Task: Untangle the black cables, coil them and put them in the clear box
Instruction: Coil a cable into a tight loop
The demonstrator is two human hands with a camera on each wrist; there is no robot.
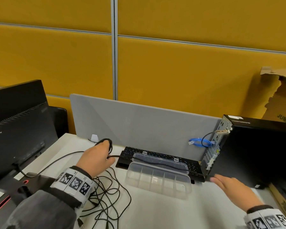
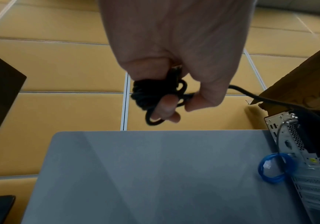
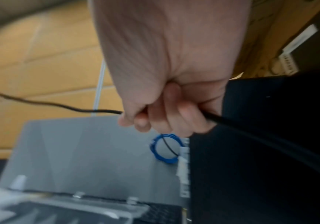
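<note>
My left hand [image 1: 104, 151] [image 2: 174, 103] is raised over the desk's back left and grips a small coil of black cable [image 1: 109, 143] [image 2: 145, 94]. From that coil the black cable [image 1: 155, 161] [image 3: 59, 104] stretches right, across the open lid of the clear box [image 1: 157, 190]. My right hand [image 1: 219, 180] [image 3: 155, 119] holds it there, fingers curled round it, beside the black computer tower. The clear box has several compartments with nothing in them. A loose tangle of black cables [image 1: 107, 195] lies on the white desk under my left wrist.
A black keyboard [image 1: 163, 156] lies behind the box against a grey divider [image 1: 139, 123]. The computer tower [image 1: 257, 149] stands at the right with a blue cable loop [image 1: 199, 142] at its back. At the left are a monitor [image 1: 15, 126] and its stand.
</note>
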